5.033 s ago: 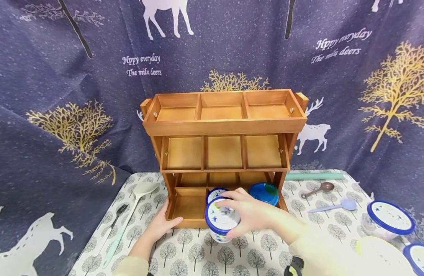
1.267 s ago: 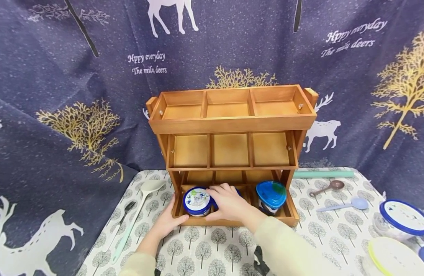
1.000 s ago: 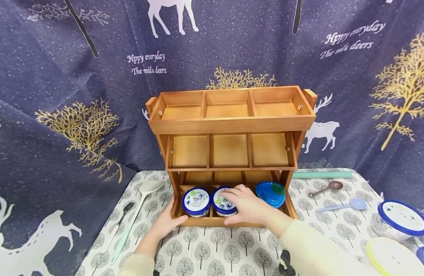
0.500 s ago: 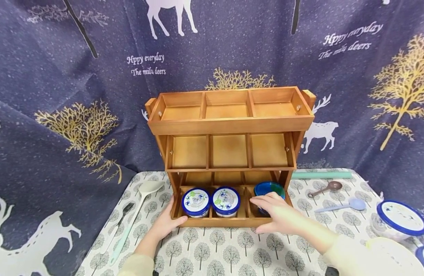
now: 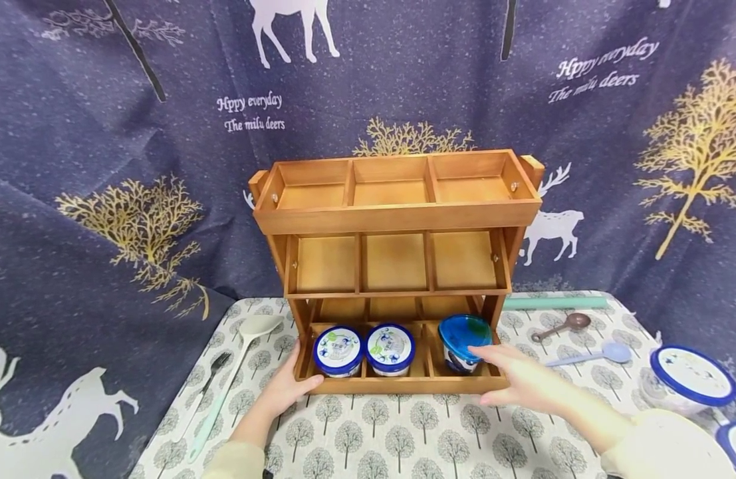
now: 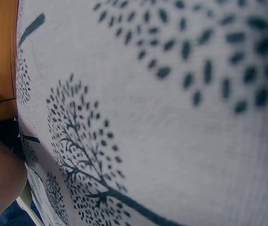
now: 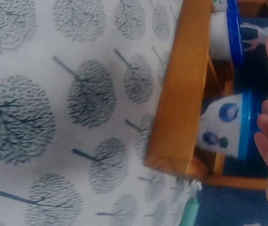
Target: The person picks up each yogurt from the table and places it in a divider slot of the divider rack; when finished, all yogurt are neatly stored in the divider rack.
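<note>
In the head view my left hand holds the lower left front corner of the brown wooden rack, thumb on the front board, fingers along the side. A round tub with a blue-rimmed white lid sits in the bottom tier's left compartment. A matching tub is in the middle one. To their right, a tub with a clear blue lid stands tilted slightly forward. My right hand is beside this tub, fingers extended and holding nothing; in the right wrist view the fingers lie near its lid.
The rack's upper tiers have several compartments. Left lie a fork and a pale-green-handled turner. Right lie a brown spoon, a lilac spoon and a green stick. More blue-lidded tubs stand front right.
My right hand has put one tub in the left compartment, left the middle tub, and moved right past the blue-lidded one, which now tilts differently. My left hand stays on the rack.
</note>
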The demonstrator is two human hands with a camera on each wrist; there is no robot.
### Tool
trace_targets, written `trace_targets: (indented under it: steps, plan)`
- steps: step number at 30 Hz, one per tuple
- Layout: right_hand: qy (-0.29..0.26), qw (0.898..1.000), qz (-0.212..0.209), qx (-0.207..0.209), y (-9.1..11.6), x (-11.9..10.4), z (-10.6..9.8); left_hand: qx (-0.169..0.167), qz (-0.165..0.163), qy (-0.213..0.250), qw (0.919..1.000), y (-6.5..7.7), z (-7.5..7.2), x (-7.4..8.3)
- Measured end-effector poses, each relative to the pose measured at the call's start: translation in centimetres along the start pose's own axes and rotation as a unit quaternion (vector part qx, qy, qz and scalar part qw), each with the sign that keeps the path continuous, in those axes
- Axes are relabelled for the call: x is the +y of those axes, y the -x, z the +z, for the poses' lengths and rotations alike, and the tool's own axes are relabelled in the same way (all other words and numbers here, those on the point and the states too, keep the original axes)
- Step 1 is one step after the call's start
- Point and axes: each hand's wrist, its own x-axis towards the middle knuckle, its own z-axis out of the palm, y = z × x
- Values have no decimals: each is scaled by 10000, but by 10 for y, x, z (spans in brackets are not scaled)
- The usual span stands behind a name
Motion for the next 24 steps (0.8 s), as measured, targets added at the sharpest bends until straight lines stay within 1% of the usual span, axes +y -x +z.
trace_targets:
  steps: [3,6,11,18,21,22,24]
  plan:
    - [8,9998,92,180,10,4,-1,-4,50,-9,10000,1,0,2]
    - [39,9987,165,486,20,9,-1,-6,64,-14,10000,2,-1,4]
    - [308,9950,332,892,36,24,-4,-34,-52,-57,10000,3,-1,4]
    - [533,9917,651,976,58,52,-16,17,-90,-80,9999,1,-1,1]
    - [734,9885,709,1117,68,65,-18,29,-124,-96,9999,1,0,0]
    - [695,9887,678,1145,71,69,-18,33,-126,-114,9999,1,0,0]
    - [595,9885,773,1154,77,76,-18,32,-132,-139,9998,0,0,-1]
